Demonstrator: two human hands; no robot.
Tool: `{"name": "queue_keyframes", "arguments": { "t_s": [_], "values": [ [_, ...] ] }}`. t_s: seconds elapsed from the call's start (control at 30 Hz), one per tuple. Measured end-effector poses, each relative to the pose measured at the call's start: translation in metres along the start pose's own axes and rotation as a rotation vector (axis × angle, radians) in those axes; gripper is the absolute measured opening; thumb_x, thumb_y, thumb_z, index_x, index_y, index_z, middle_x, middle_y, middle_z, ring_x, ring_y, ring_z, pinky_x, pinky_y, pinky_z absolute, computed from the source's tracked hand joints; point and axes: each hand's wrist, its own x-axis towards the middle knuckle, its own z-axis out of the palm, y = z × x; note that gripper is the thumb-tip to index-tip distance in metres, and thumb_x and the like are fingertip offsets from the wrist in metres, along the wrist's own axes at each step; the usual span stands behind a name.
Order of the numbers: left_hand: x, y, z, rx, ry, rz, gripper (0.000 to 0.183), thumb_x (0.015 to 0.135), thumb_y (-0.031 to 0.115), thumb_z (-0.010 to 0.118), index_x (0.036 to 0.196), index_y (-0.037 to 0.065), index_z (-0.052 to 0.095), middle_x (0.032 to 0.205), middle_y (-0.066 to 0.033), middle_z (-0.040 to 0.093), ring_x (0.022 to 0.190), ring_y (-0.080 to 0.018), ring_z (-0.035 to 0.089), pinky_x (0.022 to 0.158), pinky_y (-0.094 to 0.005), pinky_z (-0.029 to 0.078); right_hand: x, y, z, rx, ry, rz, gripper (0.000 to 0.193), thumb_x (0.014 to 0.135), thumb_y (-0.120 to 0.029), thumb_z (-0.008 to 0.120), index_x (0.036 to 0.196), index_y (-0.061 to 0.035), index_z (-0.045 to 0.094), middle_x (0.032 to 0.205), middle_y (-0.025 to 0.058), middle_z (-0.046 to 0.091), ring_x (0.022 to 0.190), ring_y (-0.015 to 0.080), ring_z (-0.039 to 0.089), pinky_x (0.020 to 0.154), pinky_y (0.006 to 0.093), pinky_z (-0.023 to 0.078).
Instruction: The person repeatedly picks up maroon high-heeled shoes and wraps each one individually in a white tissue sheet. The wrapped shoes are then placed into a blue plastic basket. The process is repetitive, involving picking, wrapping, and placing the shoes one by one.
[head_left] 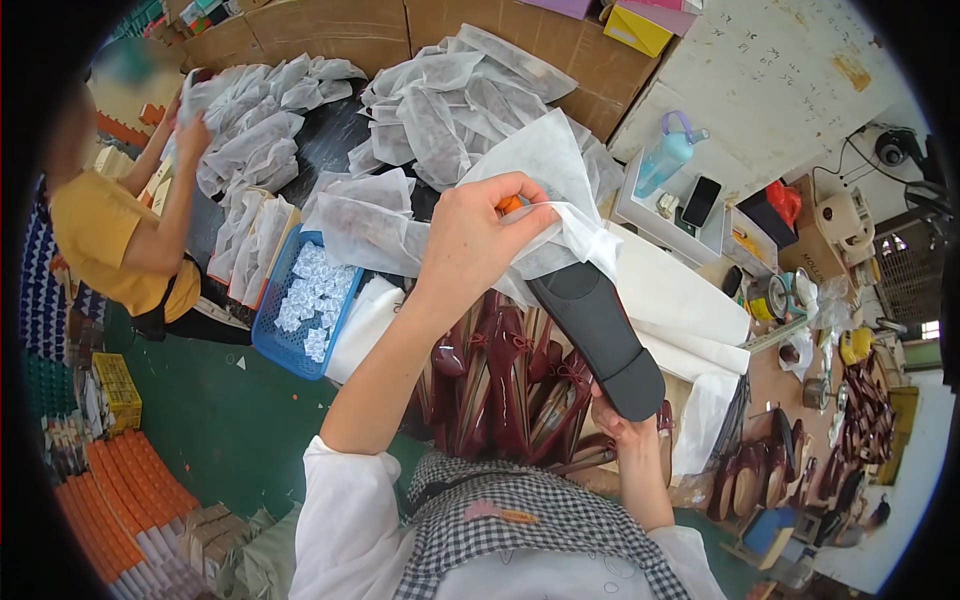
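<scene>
My left hand (490, 235) pinches the open edge of a thin white shoe bag (545, 165) between thumb and fingers. Something orange shows at its fingertip. In my right hand (628, 430) is a dark red shoe (597, 335), gripped around the heel, with its black sole turned up toward me. The toe end of that shoe is inside the bag's mouth and hidden by the cloth. Below my hands, several glossy dark red shoes (505, 385) lie close together. A stack of flat white bags (680, 290) lies just right of the shoe.
Bagged shoes (430, 110) are heaped on the dark table ahead. A blue basket (262, 335) of small clear packets stands left. Farther left, a person in a yellow shirt (120, 225) handles bags. At right are a water bottle (668, 160), a phone (702, 200) and more red shoes (765, 470).
</scene>
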Motion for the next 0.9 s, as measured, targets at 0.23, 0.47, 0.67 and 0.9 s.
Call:
{"name": "queue_keyframes", "arguments": {
  "t_s": [0.23, 0.47, 0.67, 0.9],
  "values": [
    [0.001, -0.003, 0.002, -0.023, -0.013, 0.003, 0.015, 0.075, 0.013, 0.071, 0.079, 0.001, 0.064, 0.06, 0.004, 0.049, 0.058, -0.0035, 0.04, 0.052, -0.0205, 0.031, 0.006, 0.0, 0.0, -0.035, -0.032, -0.011, 0.044, 0.091, -0.027, 0.05, 0.095, 0.0163, 0.052, 0.072, 0.0245, 0.061, 0.039, 0.0195, 0.055, 0.022, 0.0204, 0.031],
    [-0.079, 0.009, 0.02, 0.358, -0.268, 0.642, 0.016, 0.074, 0.025, 0.069, 0.082, 0.011, 0.065, 0.076, -0.0033, 0.061, 0.059, -0.0179, 0.061, 0.05, -0.0263, 0.047, 0.023, 0.003, -0.015, -0.217, 0.312, 0.156, 0.047, 0.092, -0.033, 0.052, 0.128, -0.0046, 0.043, 0.113, 0.0199, 0.058, 0.075, 0.025, 0.066, 0.048, 0.0314, 0.056],
    [-0.113, -0.081, 0.012, 0.387, -0.093, 0.257, 0.012, 0.074, 0.02, 0.07, 0.082, 0.012, 0.068, 0.087, -0.0033, 0.065, 0.073, -0.02, 0.062, 0.061, -0.0308, 0.05, 0.206, 0.048, 0.012, -1.573, -0.086, -0.384, 0.029, 0.079, -0.016, 0.065, 0.104, -0.0018, 0.058, 0.09, 0.0185, 0.064, 0.082, 0.0292, 0.063, 0.069, 0.0352, 0.048],
    [-0.094, -0.131, -0.055, 0.558, 0.14, -0.071, 0.017, 0.076, 0.013, 0.069, 0.093, 0.009, 0.067, 0.1, -0.0088, 0.062, 0.081, -0.0252, 0.061, 0.069, -0.0323, 0.049, 0.345, 0.078, 0.017, -1.737, -0.308, -0.687, 0.044, 0.075, -0.013, 0.063, 0.117, -0.0048, 0.057, 0.11, 0.0166, 0.06, 0.104, 0.0336, 0.055, 0.091, 0.0396, 0.042]
  ]
}}
